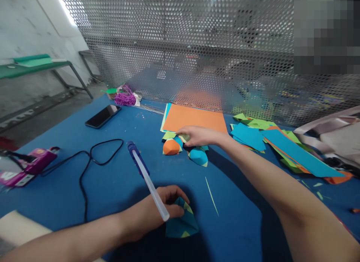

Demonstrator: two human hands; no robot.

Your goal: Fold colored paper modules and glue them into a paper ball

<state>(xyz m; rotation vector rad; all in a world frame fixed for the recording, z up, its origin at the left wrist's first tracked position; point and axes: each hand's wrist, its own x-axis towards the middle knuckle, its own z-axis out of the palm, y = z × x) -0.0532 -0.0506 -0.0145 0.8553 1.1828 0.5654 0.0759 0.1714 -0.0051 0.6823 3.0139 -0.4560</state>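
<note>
My left hand (pixel 157 213) is closed at the near edge of the table, thumb and fingers pinching a folded blue paper piece (pixel 184 222) with small yellow-green corners. Farther off, my right hand (pixel 198 136) reaches into a cluster of folded paper pieces. Its thumb and fingers close around a pale green folded piece (pixel 184 138). Beside it are an orange folded piece (pixel 171 146) and a blue folded piece (pixel 198 157). A translucent stick (pixel 150 185), like a glue stick, juts from a blue tool (pixel 137 158) and passes in front of my left hand.
Orange sheets (pixel 195 118) lie by the perforated metal screen (pixel 182 48). Cut paper strips (pixel 300 151) and blue paper (pixel 247 136) are piled right. On the left are a phone (pixel 103 116), a black cord (pixel 90 157), a magenta power strip (pixel 30 166) and purple shredded material (pixel 125 97).
</note>
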